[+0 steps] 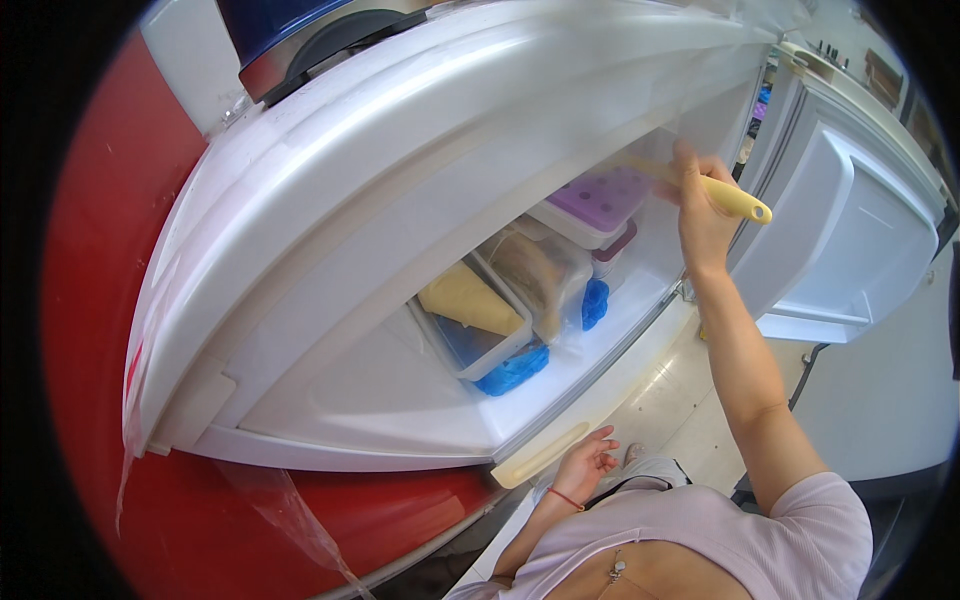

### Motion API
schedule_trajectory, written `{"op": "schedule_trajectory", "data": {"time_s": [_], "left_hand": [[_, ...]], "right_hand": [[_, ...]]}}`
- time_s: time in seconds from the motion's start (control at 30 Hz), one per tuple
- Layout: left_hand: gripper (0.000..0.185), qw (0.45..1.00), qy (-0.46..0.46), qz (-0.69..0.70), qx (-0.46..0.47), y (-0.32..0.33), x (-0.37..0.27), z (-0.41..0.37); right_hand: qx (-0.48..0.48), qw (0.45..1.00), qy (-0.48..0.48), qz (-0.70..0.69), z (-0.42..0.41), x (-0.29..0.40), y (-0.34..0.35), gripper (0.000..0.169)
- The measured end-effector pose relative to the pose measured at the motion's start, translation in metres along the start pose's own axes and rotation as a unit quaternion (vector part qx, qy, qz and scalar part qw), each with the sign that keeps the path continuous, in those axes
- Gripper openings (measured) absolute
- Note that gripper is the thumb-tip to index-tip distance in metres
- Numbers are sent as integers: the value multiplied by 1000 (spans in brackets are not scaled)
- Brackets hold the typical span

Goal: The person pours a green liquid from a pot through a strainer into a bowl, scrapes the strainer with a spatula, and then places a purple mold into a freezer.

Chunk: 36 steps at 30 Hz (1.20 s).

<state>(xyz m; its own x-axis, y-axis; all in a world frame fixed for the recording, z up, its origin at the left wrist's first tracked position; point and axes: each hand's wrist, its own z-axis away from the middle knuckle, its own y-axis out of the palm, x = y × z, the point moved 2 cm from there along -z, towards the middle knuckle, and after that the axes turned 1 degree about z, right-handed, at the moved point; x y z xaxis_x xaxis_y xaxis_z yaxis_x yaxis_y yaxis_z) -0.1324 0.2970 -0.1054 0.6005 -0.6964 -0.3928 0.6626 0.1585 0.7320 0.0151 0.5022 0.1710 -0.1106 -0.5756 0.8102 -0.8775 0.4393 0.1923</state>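
My right hand (703, 191) is raised inside the open freezer compartment (375, 390), gripping a tool with a pale yellow handle (739, 201). A hole pierces the handle's near end; the far end is blurred, so its kind is unclear. Just left of this hand lies a white container with a purple, dotted lid (596, 199). My left hand (586, 469) hangs lower, holding nothing, with loosely spread fingers, near the cream-coloured door edge with a recessed grip (544, 456). A red string bracelet (566, 499) circles that wrist.
Inside are a clear tub (450, 352) with a yellow wrapped item (472, 300), a bagged brownish food (525, 270), blue plastic bags (517, 371) and a maroon-lidded jar (615, 247). The freezer door (847, 232) stands swung out at right. A dark blue appliance (281, 37) sits on top.
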Motion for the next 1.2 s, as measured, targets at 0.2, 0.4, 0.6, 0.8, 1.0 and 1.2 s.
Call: {"op": "schedule_trajectory", "data": {"time_s": [0.2,0.4,0.6,0.8,1.0,1.2], "left_hand": [[32,1000,-2,13,-8,5,-3,3],[34,1000,-5,13,-10,6,-3,4],[38,1000,-1,9,-4,3,-2,3],[36,1000,3,-2,-5,4,-2,3],[36,1000,4,0,-6,4,-2,4],[30,999,0,-47,9,13,-4,3]], "right_hand": [[-4,1000,2,-3,2,-6,3,40],[-20,996,34,-85,-4,-11,4,35],[51,997,20,-50,-4,-7,-1,32],[130,991,3,-9,-21,-1,-5,24],[78,995,49,-47,-40,18,-19,35],[-27,949,161,-268,-19,0,-65,47]]}}
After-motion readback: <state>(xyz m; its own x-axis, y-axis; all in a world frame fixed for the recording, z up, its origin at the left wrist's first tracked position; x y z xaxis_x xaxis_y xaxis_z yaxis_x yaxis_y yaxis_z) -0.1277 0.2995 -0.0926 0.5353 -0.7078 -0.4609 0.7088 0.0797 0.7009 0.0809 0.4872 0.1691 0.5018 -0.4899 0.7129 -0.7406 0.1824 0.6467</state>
